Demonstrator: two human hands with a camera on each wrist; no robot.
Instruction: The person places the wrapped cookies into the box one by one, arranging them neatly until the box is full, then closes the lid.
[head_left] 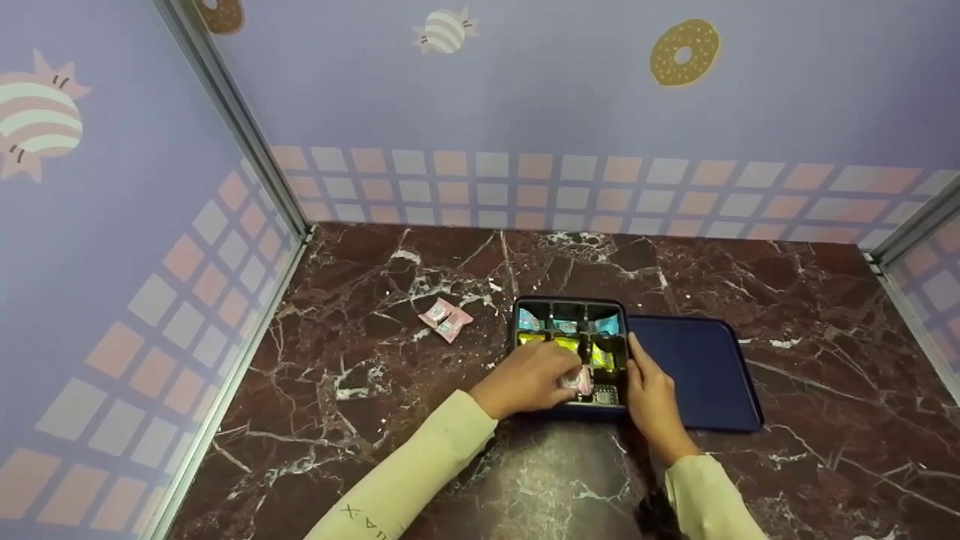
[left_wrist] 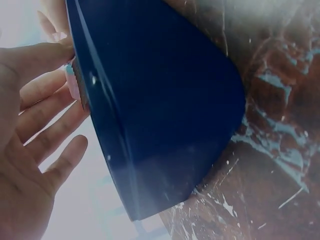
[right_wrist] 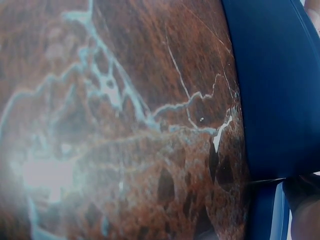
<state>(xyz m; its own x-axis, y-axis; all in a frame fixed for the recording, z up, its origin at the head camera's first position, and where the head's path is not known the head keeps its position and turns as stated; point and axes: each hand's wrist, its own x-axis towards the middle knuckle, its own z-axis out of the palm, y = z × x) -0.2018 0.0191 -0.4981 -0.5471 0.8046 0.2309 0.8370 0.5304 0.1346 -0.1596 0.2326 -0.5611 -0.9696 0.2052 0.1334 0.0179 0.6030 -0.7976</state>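
A dark blue box [head_left: 571, 411] with a black divided insert stands on the marbled table. Blue wrapped candies [head_left: 606, 325] lie in its far row, yellow ones [head_left: 602, 355] in the middle row. My left hand [head_left: 529, 379] pinches a pink wrapped candy [head_left: 577, 380] at the near middle compartment; the candy [left_wrist: 73, 84] also shows beside the fingers in the left wrist view. That hand hides the near left compartment. Along the box's right wall, my right hand [head_left: 654, 397] rests with fairly straight fingers; only a dark bit of it shows in the right wrist view.
Right of the box lies a flat dark blue lid [head_left: 697, 375], its left edge against the box. Pink wrapped candies [head_left: 448, 321] lie on the table [head_left: 360, 375] to the left. Patterned panels [head_left: 487, 112] bound the table at the back and sides.
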